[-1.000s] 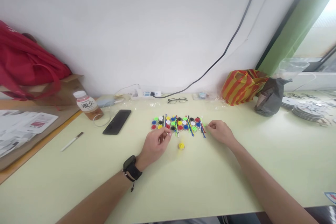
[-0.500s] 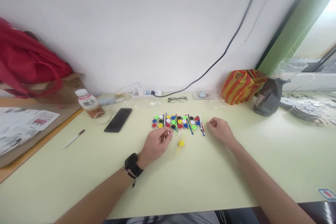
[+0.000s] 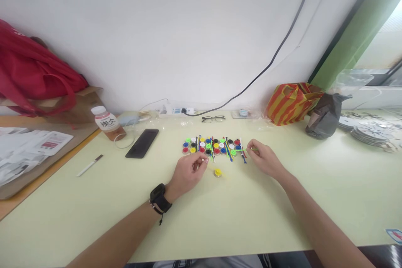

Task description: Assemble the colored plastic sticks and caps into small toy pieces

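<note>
My left hand (image 3: 189,171) is closed in a pinch, low over the table in front of the coloured pieces; whatever its fingertips hold, if anything, is too small to make out. A single yellow spinner (image 3: 217,172) with a clear base stands just right of those fingertips, with a faint yellow blur around it. My right hand (image 3: 263,157) pinches a thin green stick (image 3: 241,149) at the right end of the rows. Between the hands lie several small round discs (image 3: 222,145) in red, blue, yellow, green, black and white, with thin coloured arrow-shaped sticks (image 3: 228,150) laid across them.
A black phone (image 3: 142,143), a white pen (image 3: 90,165) and a drink bottle (image 3: 108,123) stand or lie to the left. Glasses (image 3: 213,119) and a power strip (image 3: 179,111) are by the wall. At right are a striped bag (image 3: 290,102), a dark bag (image 3: 323,117) and stacked discs (image 3: 373,136).
A green stick now shows in my right fingers, which have shifted very slightly. My left hand stays in its pinch. The blur around the yellow spinner has changed direction.
</note>
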A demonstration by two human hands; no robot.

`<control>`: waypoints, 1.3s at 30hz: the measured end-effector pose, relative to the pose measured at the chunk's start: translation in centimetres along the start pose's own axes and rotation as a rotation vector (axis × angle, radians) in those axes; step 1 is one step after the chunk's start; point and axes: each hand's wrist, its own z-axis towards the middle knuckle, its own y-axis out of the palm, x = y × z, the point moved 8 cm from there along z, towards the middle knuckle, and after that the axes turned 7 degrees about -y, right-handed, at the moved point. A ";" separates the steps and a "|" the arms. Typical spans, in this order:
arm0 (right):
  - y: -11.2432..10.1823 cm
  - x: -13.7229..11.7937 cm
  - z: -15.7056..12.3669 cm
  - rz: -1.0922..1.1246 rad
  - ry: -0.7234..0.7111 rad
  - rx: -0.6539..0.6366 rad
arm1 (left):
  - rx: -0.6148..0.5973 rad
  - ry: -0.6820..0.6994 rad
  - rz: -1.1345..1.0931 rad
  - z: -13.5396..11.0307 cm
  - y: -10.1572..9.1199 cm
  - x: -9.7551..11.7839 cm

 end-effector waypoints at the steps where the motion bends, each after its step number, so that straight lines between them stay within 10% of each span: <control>1: 0.1 0.0 0.0 -0.012 0.001 -0.004 | 0.000 -0.001 -0.003 0.0 0.0 0.0; 24: -2.1 0.9 0.0 -0.198 0.045 0.032 | -0.001 -0.002 -0.008 -0.1 0.0 0.3; 39: 1.5 -4.6 -2.5 0.240 -0.121 -0.527 | 0.007 -0.004 -0.029 -0.2 0.1 0.2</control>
